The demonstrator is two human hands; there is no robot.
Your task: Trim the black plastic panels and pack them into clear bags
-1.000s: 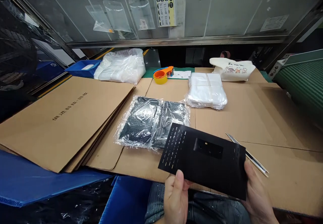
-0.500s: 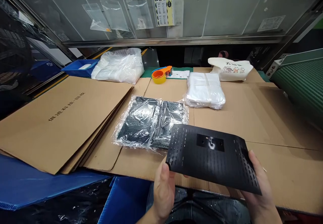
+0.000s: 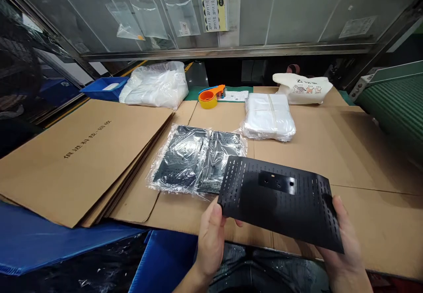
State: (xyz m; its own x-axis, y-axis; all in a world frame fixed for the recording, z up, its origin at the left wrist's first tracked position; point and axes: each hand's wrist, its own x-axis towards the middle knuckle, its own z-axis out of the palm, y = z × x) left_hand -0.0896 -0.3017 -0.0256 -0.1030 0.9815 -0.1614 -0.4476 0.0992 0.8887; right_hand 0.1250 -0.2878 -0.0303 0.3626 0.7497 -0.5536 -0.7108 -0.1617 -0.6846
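Between my two hands I hold a black slotted plastic panel [image 3: 271, 213], tilted toward me above the front of the cardboard-covered table. A glossy dark rectangle with small holes lies near its upper middle. My left hand [image 3: 211, 235] grips the left edge, thumb on top and fingers underneath. On the right edge my right hand [image 3: 345, 244] is closed, its fingers partly hidden behind the panel. Just beyond the panel, clear plastic bags with black slotted panels [image 3: 185, 161] inside lie flat on the cardboard; the held panel overlaps their near right corner.
Stacked brown cardboard sheets [image 3: 89, 152] lie at the left. Farther back are a white plastic bundle [image 3: 155, 86], a blue tray [image 3: 105, 89], an orange tape dispenser [image 3: 211, 97], a banded stack of clear bags [image 3: 269, 116] and a white pouch [image 3: 302, 89]. A green ribbed conveyor [image 3: 396, 103] borders the right.
The panel has shifted slightly right and turned a little, so the light on its glossy rectangle has moved. Both hands keep their hold. The things on the table stay put.
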